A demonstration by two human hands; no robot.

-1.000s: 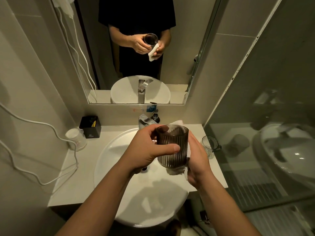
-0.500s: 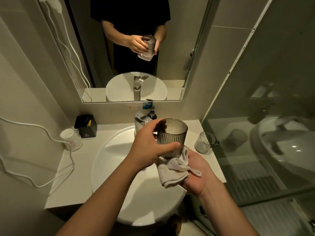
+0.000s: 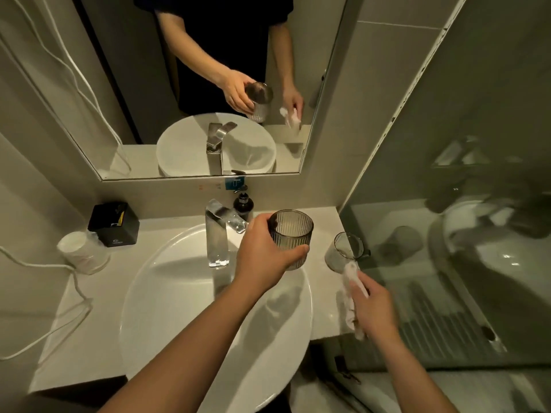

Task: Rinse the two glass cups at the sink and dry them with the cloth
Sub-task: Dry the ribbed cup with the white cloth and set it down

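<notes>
White counter (image 3: 98,308) and a round sink (image 3: 179,293) lay under both hands in a small bathroom. The left hand (image 3: 265,257) gripped a dark ribbed glass cup (image 3: 290,234), thumb on the near side and fingers wrapped round the far side. It held the cup upright above the right edge of the sink. The right hand (image 3: 375,305) was curled round the white cloth (image 3: 348,305), well apart from that cup; this hand was blurry. Just past the cloth's tip stood the clear glass cup (image 3: 343,251) on the counter. I could not tell if the cloth touched it. The step looked like drying. To do it well, the cup should be held by its sides, not its rim, with the cloth pushed inside while the cup is turned. It would be safest to do that low over the counter, so a slip means only a short drop. The tap (image 3: 217,234) stood just to the left of the left hand, and a soap bottle (image 3: 243,204) just beyond it. A glass wall (image 3: 447,204) rose close on the right of the right hand, and the counter's front edge ran right under that hand. The clear cup sat tight by the wall and could be bumped. The most open room was over the sink, nearer the person.
</notes>
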